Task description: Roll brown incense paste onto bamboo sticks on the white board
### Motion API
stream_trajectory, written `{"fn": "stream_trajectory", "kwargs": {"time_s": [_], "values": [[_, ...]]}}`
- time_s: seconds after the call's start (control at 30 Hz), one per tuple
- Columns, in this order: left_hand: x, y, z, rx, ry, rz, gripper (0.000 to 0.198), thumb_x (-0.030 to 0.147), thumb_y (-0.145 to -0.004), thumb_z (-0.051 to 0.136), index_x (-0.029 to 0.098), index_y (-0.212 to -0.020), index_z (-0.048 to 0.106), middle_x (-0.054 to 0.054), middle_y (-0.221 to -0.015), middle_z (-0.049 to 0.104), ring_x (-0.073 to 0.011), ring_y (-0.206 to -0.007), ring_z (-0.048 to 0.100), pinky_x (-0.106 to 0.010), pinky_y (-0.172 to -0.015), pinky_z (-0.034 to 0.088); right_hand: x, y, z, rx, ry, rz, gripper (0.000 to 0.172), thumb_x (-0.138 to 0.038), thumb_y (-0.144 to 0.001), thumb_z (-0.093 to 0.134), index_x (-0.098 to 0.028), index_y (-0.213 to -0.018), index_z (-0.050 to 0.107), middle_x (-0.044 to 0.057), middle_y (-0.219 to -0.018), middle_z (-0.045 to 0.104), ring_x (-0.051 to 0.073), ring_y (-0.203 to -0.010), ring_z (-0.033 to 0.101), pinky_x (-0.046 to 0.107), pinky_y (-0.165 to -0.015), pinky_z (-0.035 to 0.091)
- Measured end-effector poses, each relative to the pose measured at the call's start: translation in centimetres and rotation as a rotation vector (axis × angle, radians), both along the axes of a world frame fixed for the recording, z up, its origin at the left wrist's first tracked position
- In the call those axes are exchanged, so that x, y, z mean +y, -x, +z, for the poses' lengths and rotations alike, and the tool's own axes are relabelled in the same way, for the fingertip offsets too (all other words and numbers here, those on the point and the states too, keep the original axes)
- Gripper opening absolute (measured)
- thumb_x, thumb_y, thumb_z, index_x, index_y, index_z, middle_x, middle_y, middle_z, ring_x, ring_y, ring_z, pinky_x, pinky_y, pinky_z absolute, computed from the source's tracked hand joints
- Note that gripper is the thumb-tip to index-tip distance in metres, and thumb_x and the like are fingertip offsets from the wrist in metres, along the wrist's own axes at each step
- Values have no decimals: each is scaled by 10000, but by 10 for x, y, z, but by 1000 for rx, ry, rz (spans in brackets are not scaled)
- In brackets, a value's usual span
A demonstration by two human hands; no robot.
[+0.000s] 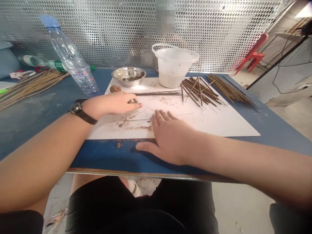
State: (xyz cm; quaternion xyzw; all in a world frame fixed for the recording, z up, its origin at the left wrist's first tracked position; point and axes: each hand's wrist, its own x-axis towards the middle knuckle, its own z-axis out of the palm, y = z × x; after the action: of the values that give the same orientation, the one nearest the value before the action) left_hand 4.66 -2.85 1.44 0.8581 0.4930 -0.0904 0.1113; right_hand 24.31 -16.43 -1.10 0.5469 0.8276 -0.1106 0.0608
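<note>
My right hand [170, 136] lies flat on the white board [234, 125], fingers stretched, over a thin dark stick [137, 120] that sticks out on its left. A pale thin end shows on its other side. My left hand [119, 103], with a dark watch on the wrist, hovers or rests at the board's left part, thumb stretched and fingers loosely curved, with no object visible in it. Just beyond its fingers lies a bundle of thin dark sticks [161, 93]. A brown lump [115, 88] sits behind it. Brown crumbs and smears mark the board between my hands.
A metal bowl [128, 76] and a white bucket [174, 66] stand at the back. Brown coated sticks [201, 91] lie piled to the right, beside another bundle [226, 87]. At left are a plastic bottle [73, 58] and tan sticks [31, 86]. A perforated metal panel [109, 35] rises behind.
</note>
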Motion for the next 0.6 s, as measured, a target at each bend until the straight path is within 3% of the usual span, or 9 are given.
{"fn": "stream_trajectory", "kwargs": {"time_s": [0.07, 0.13, 0.27, 0.33, 0.5, 0.6], "values": [[-1, -1, 1, 6, 1, 9, 793, 753, -1030, 409, 228, -1521, 746, -166, -1582, 740, -383, -1333, 716, -474, -1149, 534, -8, 4, 2, -31, 20, -19, 1335, -982, -1043, 280, 116, -1798, 366, 362, -1879, 276, 565, -1774, 245, 691, -1462, 270], [0, -1, 0, 7, 2, 10, 798, 758, -1023, 413, 231, -1522, 745, -165, -1600, 730, -387, -1339, 715, -471, -1140, 536, 1, 5, 1, -35, 11, -28, 1285, -927, -1089, 255, 143, -1797, 326, 376, -1882, 237, 547, -1784, 227, 668, -1469, 253], [4, 2, -3, -10, 1, -13, 800, 779, -1004, 419, 259, -1508, 759, -149, -1612, 730, -401, -1359, 708, -479, -1120, 544, 32, 1, -5, 16, -65, -8, 1177, -825, -1153, 142, 139, -1821, 238, 359, -1907, 148, 497, -1819, 110, 695, -1476, 129], [5, 3, -3, -15, 8, -19, 806, 788, -1004, 419, 263, -1513, 759, -150, -1605, 732, -406, -1373, 702, -484, -1130, 541, 27, 1, -5, -5, -38, -16, 1172, -824, -1154, 180, 133, -1829, 205, 342, -1915, 105, 487, -1822, 68, 680, -1481, 122], [2, 1, -2, -11, 8, -5, 819, 777, -1019, 418, 230, -1526, 756, -168, -1591, 732, -402, -1386, 698, -486, -1186, 513, -13, 7, -5, -22, -19, -11, 1289, -939, -1070, 336, 123, -1799, 351, 364, -1879, 250, 547, -1784, 224, 678, -1472, 247], [3, 1, -3, -14, 3, 0, 816, 780, -1015, 423, 242, -1535, 750, -159, -1623, 716, -402, -1395, 692, -485, -1174, 520, 2, 4, -11, 28, -63, -3, 1267, -922, -1096, 223, 125, -1797, 353, 371, -1878, 257, 544, -1783, 239, 696, -1463, 248]]}}
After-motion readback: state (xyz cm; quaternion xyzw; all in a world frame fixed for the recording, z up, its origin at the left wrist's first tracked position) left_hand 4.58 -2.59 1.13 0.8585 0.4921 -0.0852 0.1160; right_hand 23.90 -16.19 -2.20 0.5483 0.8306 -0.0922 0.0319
